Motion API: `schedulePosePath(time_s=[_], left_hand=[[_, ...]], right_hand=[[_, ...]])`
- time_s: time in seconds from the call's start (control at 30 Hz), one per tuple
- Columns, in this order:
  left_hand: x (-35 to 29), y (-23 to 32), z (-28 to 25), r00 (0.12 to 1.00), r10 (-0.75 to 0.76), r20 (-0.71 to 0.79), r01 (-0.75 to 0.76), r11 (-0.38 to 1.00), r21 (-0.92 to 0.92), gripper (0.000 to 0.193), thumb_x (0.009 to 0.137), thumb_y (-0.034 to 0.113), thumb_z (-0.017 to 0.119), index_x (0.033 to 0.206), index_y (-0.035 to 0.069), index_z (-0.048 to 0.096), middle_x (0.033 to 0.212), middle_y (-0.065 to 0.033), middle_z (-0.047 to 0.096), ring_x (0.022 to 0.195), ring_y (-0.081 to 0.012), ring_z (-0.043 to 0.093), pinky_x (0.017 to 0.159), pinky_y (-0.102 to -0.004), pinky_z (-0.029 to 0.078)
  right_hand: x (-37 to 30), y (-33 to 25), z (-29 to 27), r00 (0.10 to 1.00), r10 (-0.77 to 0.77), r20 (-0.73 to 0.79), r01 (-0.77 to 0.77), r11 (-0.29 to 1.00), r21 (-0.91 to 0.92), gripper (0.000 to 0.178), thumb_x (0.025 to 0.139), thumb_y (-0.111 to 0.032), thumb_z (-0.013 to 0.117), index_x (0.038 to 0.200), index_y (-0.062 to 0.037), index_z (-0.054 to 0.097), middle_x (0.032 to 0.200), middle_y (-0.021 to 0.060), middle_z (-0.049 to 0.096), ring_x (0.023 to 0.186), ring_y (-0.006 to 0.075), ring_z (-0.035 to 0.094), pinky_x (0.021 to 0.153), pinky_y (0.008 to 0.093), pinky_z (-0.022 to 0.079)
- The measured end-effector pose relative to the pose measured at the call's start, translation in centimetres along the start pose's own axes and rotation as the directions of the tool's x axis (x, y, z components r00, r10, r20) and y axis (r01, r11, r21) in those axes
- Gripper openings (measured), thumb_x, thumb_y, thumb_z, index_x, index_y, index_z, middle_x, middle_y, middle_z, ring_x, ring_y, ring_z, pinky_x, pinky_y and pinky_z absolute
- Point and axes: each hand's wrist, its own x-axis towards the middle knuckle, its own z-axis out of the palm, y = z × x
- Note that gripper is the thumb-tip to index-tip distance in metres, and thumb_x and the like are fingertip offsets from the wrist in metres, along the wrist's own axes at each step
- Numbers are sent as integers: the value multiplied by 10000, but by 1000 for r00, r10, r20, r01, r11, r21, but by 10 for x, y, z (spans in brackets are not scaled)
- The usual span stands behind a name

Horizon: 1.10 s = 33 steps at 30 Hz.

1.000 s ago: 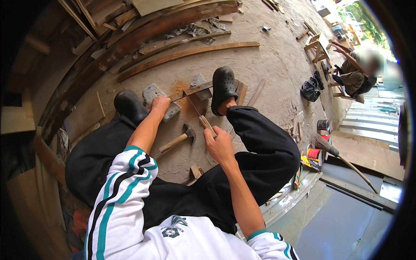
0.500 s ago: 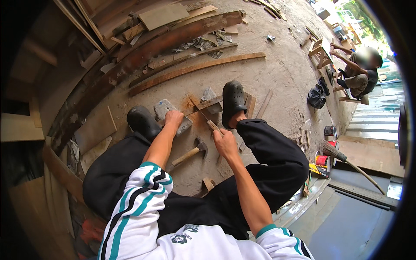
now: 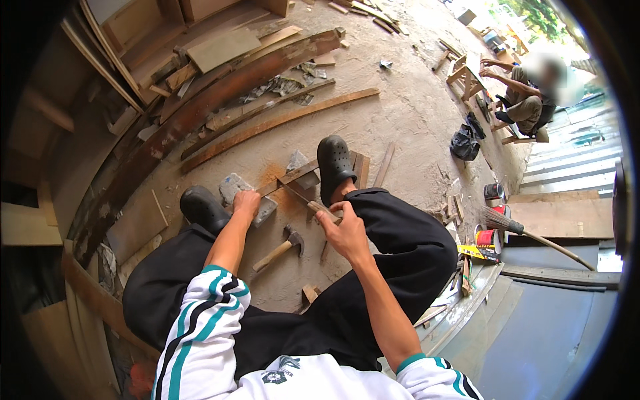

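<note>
My left hand [image 3: 246,203] is closed on the near-left end of a narrow wooden strip [image 3: 299,172], pressing it over a pale concrete block [image 3: 265,212]. In my right hand [image 3: 345,231] is a handsaw [image 3: 293,191], gripped by its wooden handle. The saw's thin blade slants up and left to the strip, its tip close to the strip's edge. A second concrete block [image 3: 303,168] lies under the strip further right, beside my right shoe [image 3: 335,169]. Orange sawdust [image 3: 272,175] covers the ground around the cut. Whether the blade sits in the wood cannot be made out.
A claw hammer [image 3: 276,251] lies between my legs. Long timber strips [image 3: 280,129] and a rusty beam [image 3: 267,73] stretch across the ground ahead. To the right are a black plastic bag [image 3: 465,143], paint cans [image 3: 494,193], a broom [image 3: 533,235] and a seated person [image 3: 530,100].
The saw has been drawn back toward me, so less of its blade reaches past the strip. My left hand keeps its hold. The whole view has shifted slightly.
</note>
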Motion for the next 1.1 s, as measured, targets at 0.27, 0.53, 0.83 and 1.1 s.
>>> schedulePosePath(time_s=[0.27, 0.53, 0.83, 1.1], left_hand=[[-27, -15, 6, 975, -9, 223, 30, 995, -90, 1124, 736, 411, 794, 1556, 151, 71, 1623, -129, 66, 1463, -341, 212, 1094, -499, 382], [-16, -3, 3, 955, 18, 297, 14, 994, -106, 1118, 741, 497, 772, 1559, 163, 87, 1622, -122, 87, 1466, -339, 205, 1108, -517, 364], [-5, -13, 4, 943, 5, 333, 50, 986, -156, 1064, 786, 608, 665, 1557, 127, 111, 1618, -143, 100, 1461, -343, 217, 1115, -517, 348], [-16, -11, 3, 973, 13, 232, 28, 985, -173, 1119, 752, 626, 682, 1552, 88, 113, 1598, -229, 91, 1442, -416, 226, 1131, -512, 317]], right_hand=[[-25, 0, 10, 948, -202, 245, 153, 967, 206, 347, 959, -312, 617, 1218, -86, 571, 933, 131, 684, 729, 186, 628, 723, 320, 507], [28, 30, 60, 936, -172, 306, 96, 964, 248, 358, 961, -354, 611, 1074, -14, 621, 924, 94, 671, 740, 164, 610, 711, 316, 498], [-2, 13, 24, 879, 48, 475, -345, 751, 563, 433, 983, -471, 531, 775, -91, 527, 585, -47, 413, 473, 55, 369, 436, 232, 284], [5, 2, 32, 902, 108, 418, -273, 894, 356, 597, 945, -604, 502, 664, -79, 464, 558, -33, 392, 466, 84, 368, 435, 280, 291]])
